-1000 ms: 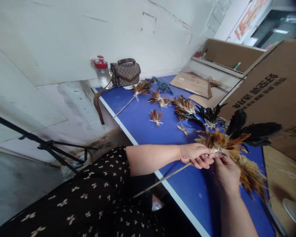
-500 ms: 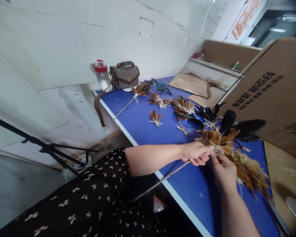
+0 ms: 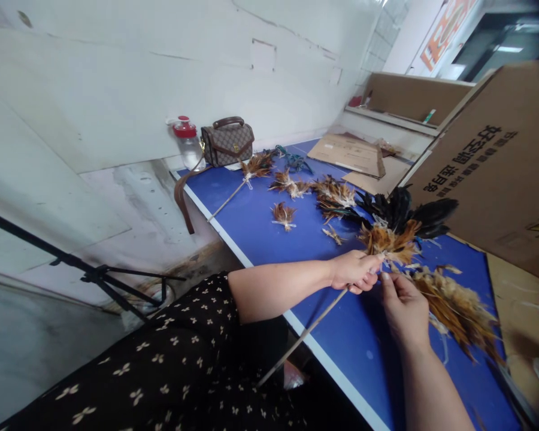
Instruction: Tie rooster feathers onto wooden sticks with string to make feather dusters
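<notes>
My left hand (image 3: 354,270) is closed around the upper part of a thin stick (image 3: 312,328), just under a tuft of orange-brown feathers (image 3: 388,242) at its end. Long black feathers (image 3: 433,218) stand out beyond that tuft. The stick slants down toward my lap, past the table's edge. Just right of the tuft's base, my right hand (image 3: 406,308) has thumb and fingers pinched together; whatever is between them is too small to make out. Under and beyond it lies a pile of golden-brown feathers (image 3: 458,305) with pale strands.
On the blue table (image 3: 247,221) are several tied feather bunches (image 3: 284,215) and another feathered stick (image 3: 227,200). A handbag (image 3: 227,143) and a bottle (image 3: 188,146) stand by the wall. A large cardboard box (image 3: 498,155) rises at right; a black tripod (image 3: 99,272) is at left.
My right hand has drawn slightly away from the left one. The tuft on the stick has turned a little, and the black feathers have swung left.
</notes>
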Demonstrator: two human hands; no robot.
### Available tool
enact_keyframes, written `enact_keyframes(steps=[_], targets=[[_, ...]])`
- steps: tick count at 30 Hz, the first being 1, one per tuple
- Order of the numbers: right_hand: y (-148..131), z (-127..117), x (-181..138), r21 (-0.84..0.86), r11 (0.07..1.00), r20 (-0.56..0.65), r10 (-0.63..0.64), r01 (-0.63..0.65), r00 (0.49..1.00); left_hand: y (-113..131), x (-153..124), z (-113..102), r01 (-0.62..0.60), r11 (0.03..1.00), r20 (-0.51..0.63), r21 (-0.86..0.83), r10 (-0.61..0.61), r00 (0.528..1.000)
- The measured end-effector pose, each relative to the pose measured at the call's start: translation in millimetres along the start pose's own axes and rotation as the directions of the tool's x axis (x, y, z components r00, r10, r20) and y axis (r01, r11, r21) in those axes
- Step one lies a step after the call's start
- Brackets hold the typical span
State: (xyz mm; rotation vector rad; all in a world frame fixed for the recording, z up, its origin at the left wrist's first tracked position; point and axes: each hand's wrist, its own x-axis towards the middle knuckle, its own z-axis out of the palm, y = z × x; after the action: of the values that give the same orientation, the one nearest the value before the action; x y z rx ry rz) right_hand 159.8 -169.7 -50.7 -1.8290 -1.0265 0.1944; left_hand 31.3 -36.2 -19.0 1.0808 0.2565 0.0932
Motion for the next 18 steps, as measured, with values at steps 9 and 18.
enact_keyframes(steps=[9,18], targets=[[8.2,1.2,3.3,0.067,0.997,-0.077,0.045,-0.040,0.996,-3.3,2.9,-1.5,-0.032,0.995,0.000,0.098,0.032,0.999],[-3.5,9.8,-5.4,0.127,0.990,-0.167,-0.040,0.062,0.985,-5.3,8.4,-4.9,-0.082,0.993,0.062,-0.082,0.087,0.994]])
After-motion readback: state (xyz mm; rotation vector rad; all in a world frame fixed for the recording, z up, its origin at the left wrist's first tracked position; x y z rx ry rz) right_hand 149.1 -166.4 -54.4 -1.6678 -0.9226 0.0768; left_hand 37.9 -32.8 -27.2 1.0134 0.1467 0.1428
